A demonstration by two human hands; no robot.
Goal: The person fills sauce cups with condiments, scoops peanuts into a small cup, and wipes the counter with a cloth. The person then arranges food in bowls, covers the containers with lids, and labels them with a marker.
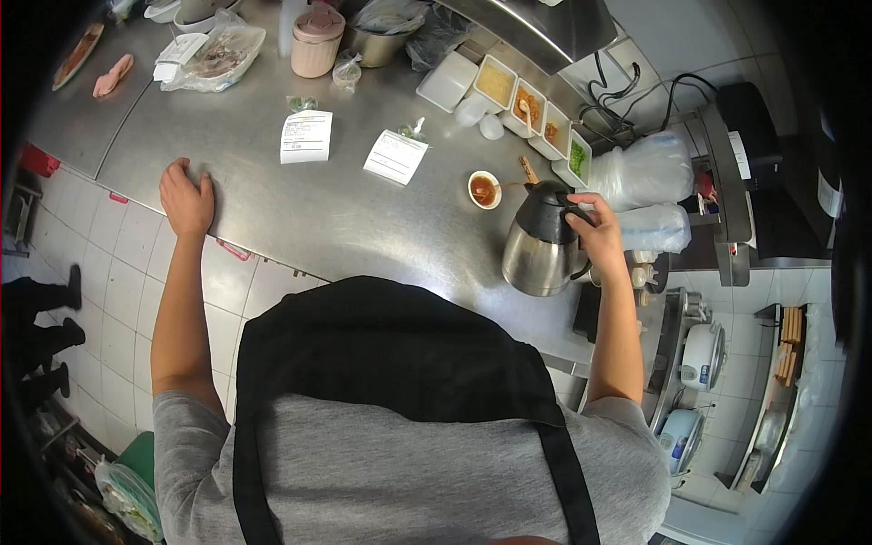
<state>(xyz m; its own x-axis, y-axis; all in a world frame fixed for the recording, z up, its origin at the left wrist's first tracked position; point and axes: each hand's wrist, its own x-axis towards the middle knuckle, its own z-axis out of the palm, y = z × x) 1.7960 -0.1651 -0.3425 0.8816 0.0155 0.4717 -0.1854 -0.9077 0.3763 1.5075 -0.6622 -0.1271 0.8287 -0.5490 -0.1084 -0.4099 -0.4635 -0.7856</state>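
Note:
My right hand grips the handle of a steel thermal carafe with a black top. The carafe is tilted, its spout toward a small white bowl of reddish-brown liquid on the steel counter. A thin brown stream seems to run between spout and bowl. Far to the left, my left hand lies on the counter near its front edge, thumb apart from the fingers and nothing in it. Two printed slips, a left slip and a right slip, lie between my hands, each beside a little bag with something green.
White tubs of chopped toppings line the back right, beside wrapped plastic stacks. A pink lidded container and a bagged bowl stand at the back. Rice cookers are at right; other people's legs show at left.

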